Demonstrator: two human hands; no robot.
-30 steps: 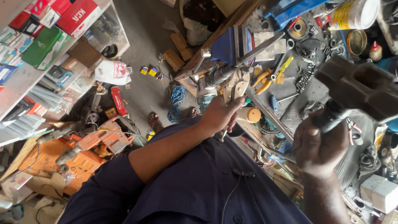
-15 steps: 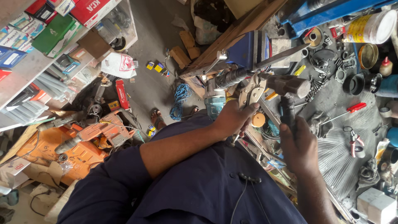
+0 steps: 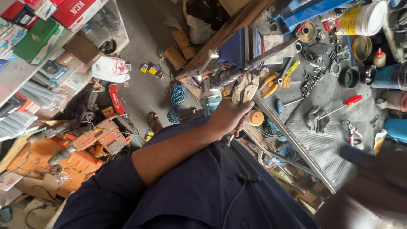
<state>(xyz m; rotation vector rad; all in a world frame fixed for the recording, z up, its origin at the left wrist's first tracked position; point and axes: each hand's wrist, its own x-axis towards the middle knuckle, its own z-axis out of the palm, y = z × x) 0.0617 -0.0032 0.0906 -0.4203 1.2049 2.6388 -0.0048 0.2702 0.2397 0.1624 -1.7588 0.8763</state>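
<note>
At the bench edge, silver locking pliers [image 3: 245, 91] bite a dark ribbed metal shaft [image 3: 224, 77] clamped in a blue bench vise [image 3: 238, 47]. Left hand [image 3: 228, 118] wraps the pliers' handles, fingers [image 3: 243, 116] curled tight around them. Right hand [image 3: 373, 169] is a dark blur at lower right; its fingers cannot be made out. Yellow-handled pliers [image 3: 275, 80] and a red-handled screwdriver [image 3: 345, 104] lie on the grey metal benchtop [image 3: 322, 140].

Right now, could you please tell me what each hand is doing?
Left hand: closed around the handles of locking pliers.
Right hand: blurred at the frame's lower right; cannot be told.
</note>
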